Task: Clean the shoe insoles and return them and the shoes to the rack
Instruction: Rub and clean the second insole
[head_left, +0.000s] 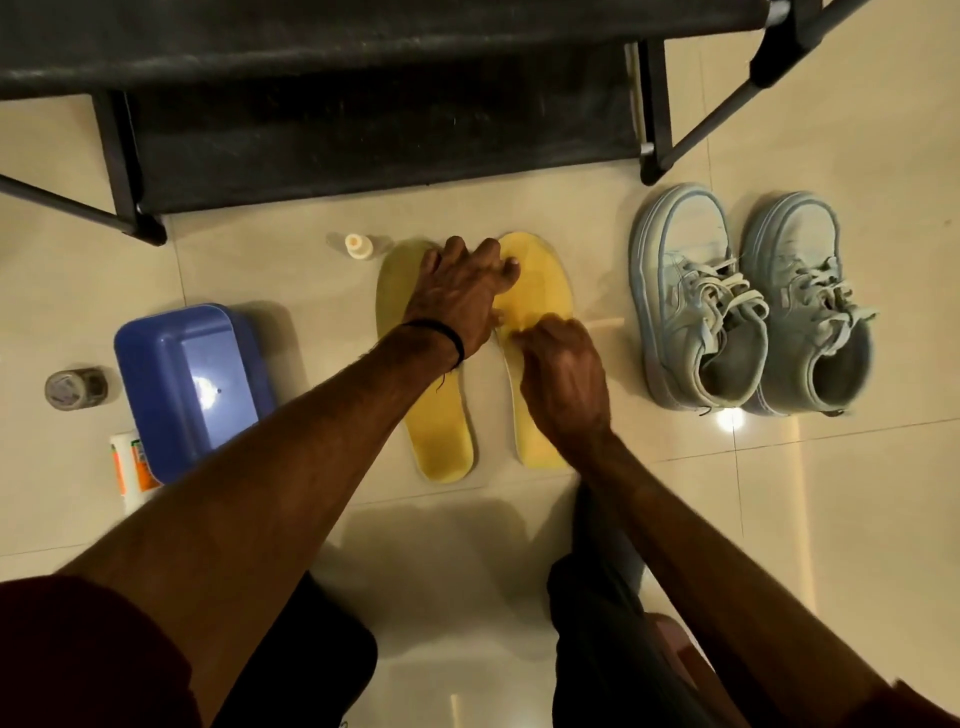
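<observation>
Two yellow insoles laid side by side on the floor (779, 519), right insole (540, 291) pressed flat by the spread left hand (457, 291), a small stick (605, 324) pinched in the curled right hand (563, 379) at its middle, left insole (436, 415) alongside, pale blue shoes (753, 306) near the rack (363, 104).

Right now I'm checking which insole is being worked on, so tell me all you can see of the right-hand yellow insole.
The right-hand yellow insole lies flat on the tiled floor, toe toward the rack, beside its twin. It looks like foam with a paler edge. The left hand presses its toe with spread fingers; the right hand covers its middle, fingers curled.
</observation>
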